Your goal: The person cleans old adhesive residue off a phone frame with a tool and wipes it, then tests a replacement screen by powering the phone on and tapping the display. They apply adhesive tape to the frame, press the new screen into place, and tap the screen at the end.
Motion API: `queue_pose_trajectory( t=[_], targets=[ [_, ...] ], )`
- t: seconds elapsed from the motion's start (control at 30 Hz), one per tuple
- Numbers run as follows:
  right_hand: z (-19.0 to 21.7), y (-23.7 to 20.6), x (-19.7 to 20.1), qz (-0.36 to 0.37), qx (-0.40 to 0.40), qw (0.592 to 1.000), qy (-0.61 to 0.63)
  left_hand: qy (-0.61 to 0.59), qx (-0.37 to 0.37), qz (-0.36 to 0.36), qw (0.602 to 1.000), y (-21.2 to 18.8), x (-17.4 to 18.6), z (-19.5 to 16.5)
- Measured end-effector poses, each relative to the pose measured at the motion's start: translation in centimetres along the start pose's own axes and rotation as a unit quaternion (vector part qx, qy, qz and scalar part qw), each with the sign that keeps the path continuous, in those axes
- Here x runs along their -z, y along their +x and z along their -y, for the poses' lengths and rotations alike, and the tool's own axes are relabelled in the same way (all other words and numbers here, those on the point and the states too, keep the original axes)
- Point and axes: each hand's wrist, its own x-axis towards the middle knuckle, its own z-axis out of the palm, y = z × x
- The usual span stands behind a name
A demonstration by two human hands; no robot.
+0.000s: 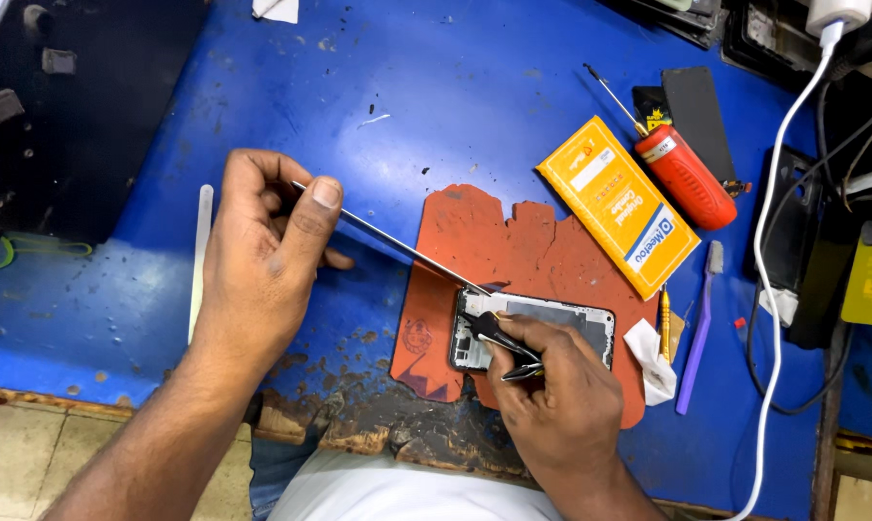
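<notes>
Two hands engaged: left hand (262,256) pinches long metal rod (397,246), right hand (556,381) clasps tweezers (503,338) over opened phone (532,328) on orange mat (494,241); back already off, internals exposed, reassembly pending.

Opened smartphone (537,328), back cover off, lying flat and crosswise on a worn orange-red mat (474,241) at the near edge of a blue bench; its silver frame and dark internals face up, the near side partly hidden. Thin metal rod (397,246), long and straight, slanting from upper left down to the phone's upper left corner. Black-handled tweezers (503,342), metal ends, angled across the phone's left half.
</notes>
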Motion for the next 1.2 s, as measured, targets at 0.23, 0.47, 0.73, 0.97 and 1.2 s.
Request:
queue_pose_trajectory(
  t=[0.23, 0.47, 0.73, 0.97, 1.2],
  targets=[
    [-0.1, -0.2, 0.2, 0.002, 0.018, 1.000, -0.001, 0.004, 0.002, -0.001, 1.000, 0.0, 0.0, 0.0],
    [0.0, -0.4, 0.3, 0.006, 0.016, 1.000, -0.002, -0.002, -0.005, 0.001, 1.000, 0.0, 0.0, 0.1],
    [-0.1, -0.8, 0.5, 0.017, 0.021, 1.000, 0.017, -0.001, -0.004, 0.000, 1.000, -0.2, 0.0, 0.0],
    [0.0, -1.1, 0.7, 0.019, 0.026, 0.999, 0.014, 0.000, -0.010, -0.001, 1.000, -0.3, 0.0, 0.0],
    [0.2, -1.3, 0.8, 0.019, 0.034, 0.999, 0.028, 0.001, -0.016, -0.002, 1.000, -0.3, 0.1, 0.2]
  ],
)
